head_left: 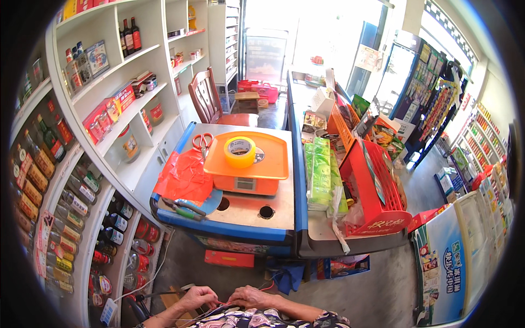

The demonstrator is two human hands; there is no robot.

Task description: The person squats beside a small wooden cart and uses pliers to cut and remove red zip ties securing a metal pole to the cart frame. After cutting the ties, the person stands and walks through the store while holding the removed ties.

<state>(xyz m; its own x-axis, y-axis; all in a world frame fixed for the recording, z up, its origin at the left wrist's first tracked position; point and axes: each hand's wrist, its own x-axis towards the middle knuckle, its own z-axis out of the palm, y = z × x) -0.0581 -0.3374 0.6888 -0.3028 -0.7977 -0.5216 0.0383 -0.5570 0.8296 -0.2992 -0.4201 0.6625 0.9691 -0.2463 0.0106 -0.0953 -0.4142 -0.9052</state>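
Observation:
Low in the picture, close to my body, my left hand [200, 297] and my right hand [249, 297] work side by side with fingers pinched. A thin red cord [221, 302] shows between the fingertips of both. More red strand sticks out past the knuckles of my right hand. Pale thin strands lie below the left hand, over the patterned clothing on my lap. What exactly sits inside the fingers is too small to make out.
Ahead stands a counter with an orange scale [273, 164], a yellow tape roll [239, 160], red scissors [203, 141], red plastic bags [183, 177] and a green-handled tool [187, 212]. Bottle shelves [76, 151] line the left; a red basket [377, 191] stands right. A white power strip [109, 311] is lower left.

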